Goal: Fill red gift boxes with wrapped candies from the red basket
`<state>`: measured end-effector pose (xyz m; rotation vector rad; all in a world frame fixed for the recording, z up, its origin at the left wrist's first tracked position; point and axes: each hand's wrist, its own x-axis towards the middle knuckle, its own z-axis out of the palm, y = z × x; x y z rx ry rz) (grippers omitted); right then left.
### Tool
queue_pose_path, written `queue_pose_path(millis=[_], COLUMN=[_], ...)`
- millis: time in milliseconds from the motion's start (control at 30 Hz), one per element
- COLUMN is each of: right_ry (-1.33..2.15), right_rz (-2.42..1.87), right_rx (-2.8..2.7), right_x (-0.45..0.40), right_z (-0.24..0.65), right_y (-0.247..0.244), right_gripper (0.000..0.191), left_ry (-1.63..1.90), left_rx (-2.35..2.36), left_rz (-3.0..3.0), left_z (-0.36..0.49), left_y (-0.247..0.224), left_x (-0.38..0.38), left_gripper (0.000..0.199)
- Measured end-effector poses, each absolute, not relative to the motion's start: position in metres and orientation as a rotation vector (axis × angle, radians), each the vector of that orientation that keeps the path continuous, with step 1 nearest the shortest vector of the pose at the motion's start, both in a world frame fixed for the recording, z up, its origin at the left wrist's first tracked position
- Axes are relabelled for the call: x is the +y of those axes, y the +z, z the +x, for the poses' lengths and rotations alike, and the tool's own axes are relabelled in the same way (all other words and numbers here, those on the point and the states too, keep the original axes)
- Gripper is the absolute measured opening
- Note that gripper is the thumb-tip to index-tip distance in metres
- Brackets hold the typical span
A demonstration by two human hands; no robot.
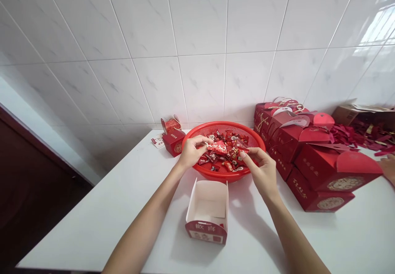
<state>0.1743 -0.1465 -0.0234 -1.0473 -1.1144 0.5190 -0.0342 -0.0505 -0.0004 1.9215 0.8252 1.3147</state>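
Over a red plastic basket [197, 131] full of wrapped candies [212, 156], my left hand [194, 152] pinches a red candy [217, 146] with white lettering. Across from it, my right hand [262, 168] grips another red-wrapped candy [237, 152] with gold lettering between thumb and fingers. The two wrappers are close together, and I cannot tell whether they touch. In front of the basket, between my forearms, an open-topped red and white box [206, 208] stands on the white table [123, 191]. A small bit of red shows inside it near the front.
Red gift boxes [336, 167] are stacked at the right. Behind them a cardboard box [352, 115] sits near dark red ribbons [354, 136]. A small red box [173, 141] and a ribbon spool [171, 124] stand left of the basket. Another person's hand [388, 168] shows at the right edge.
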Motion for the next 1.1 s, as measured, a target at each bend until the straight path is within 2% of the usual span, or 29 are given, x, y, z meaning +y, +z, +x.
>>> queue_pose_path(millis=[367,600,767,967,1100], right_ry=[0.459,0.465,0.434,0.446,0.478], right_rz=[-1.094,-1.093,-1.108,-1.113,-1.114], right_rx=[-1.153,-1.158,-1.175,-1.163,-1.142], right_x=[-0.146,-0.148,-0.147,-0.147,-0.148], right_z=[0.174,0.173,0.173,0.174,0.174], right_y=[-0.026,-0.025,-0.026,-0.027,-0.027], right_gripper=[0.032,0.027,0.027,0.027,0.029], left_ry=[1.428,1.455,1.209,0.983,0.664], left_rx=[0.846,0.516,0.418,0.568,0.745], left_rz=[1.879,1.92,1.956,2.063,2.208], left_z=[-0.048,-0.057,-0.068,-0.081,-0.095], left_y=[-0.009,0.009,0.017,0.024,0.026], left_x=[-0.075,-0.108,-0.127,-0.135,-0.144], left_gripper=[0.014,0.009,0.01,0.01,0.01])
